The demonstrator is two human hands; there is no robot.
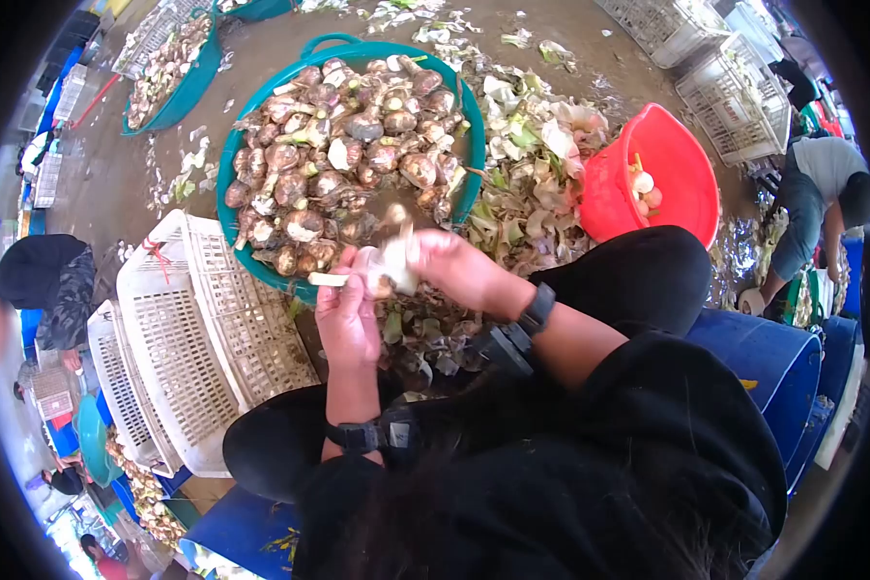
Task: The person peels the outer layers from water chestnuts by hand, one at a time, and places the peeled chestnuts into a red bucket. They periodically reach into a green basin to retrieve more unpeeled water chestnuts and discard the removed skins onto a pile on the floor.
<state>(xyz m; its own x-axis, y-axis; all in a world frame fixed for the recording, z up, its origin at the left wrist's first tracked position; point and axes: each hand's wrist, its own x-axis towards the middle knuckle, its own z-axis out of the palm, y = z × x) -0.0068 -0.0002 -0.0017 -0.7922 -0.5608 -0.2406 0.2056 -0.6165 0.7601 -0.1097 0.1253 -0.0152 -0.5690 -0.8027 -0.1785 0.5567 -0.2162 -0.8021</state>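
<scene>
In front of me, my left hand (pixel 350 314) is closed around a pale garlic bulb (pixel 368 268), its cut stem pointing left. My right hand (pixel 459 269) is pinched beside it, smeared by motion, on a whitish piece that looks like peeled skin (pixel 399 261). Both hands hang over the near rim of a green tub (pixel 476 126) heaped with unpeeled garlic bulbs (pixel 333 145), brown and purplish with short stems. To the right, a red basin (pixel 614 184) holds a few peeled white bulbs (pixel 644 188).
Stripped skins (pixel 527 184) pile up between tub and basin. White plastic crates (pixel 179 329) lean at my left; another crate (pixel 735 101) stands at far right. Blue barrels (pixel 759 362) flank my right side. One person (pixel 822 193) bends over at right, another person (pixel 53 300) at left.
</scene>
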